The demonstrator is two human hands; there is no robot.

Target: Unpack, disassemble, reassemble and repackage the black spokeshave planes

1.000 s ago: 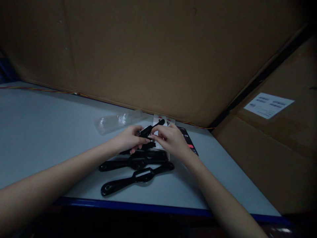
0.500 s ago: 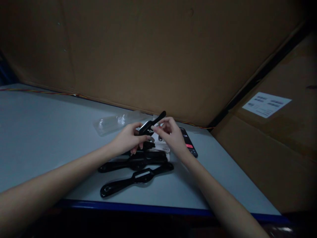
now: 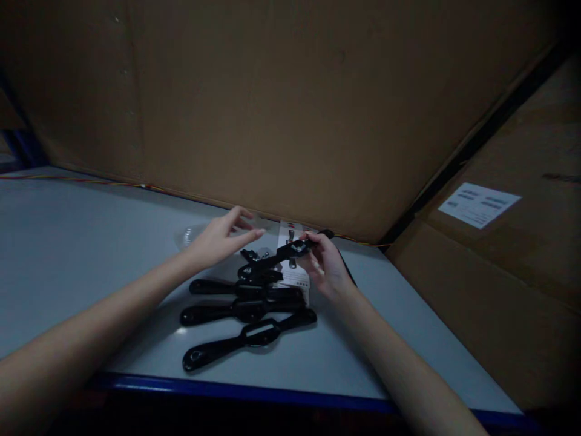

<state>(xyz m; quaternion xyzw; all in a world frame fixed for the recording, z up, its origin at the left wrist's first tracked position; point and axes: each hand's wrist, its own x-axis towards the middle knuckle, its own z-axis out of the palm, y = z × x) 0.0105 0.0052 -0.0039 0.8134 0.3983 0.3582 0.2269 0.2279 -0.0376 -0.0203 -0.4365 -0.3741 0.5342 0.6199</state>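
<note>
My right hand (image 3: 330,266) grips one end of a black spokeshave (image 3: 271,261), which slants down to the left. A shiny wing-shaped piece shows near the gripped end. My left hand (image 3: 227,237) is off it to the upper left, thumb and fingers apart, holding nothing. Small dark and metal parts (image 3: 252,255) lie just behind the held spokeshave. Nearer to me on the table are three more black spokeshaves, a rear one (image 3: 213,287), a middle one (image 3: 206,315) and a front one (image 3: 218,349). A printed card (image 3: 296,277) lies partly beneath the tools.
A clear plastic tray (image 3: 187,235) sits behind my left forearm, mostly hidden. Cardboard (image 3: 254,109) walls the back and right of the grey table (image 3: 113,242). A red and yellow wire (image 3: 91,180) follows the back edge. The phone is largely hidden behind my right hand.
My left hand has let go of the spokeshave and opened, drawing up and left. My right hand now holds the spokeshave by its end, lower and turned. The view has shifted slightly.
</note>
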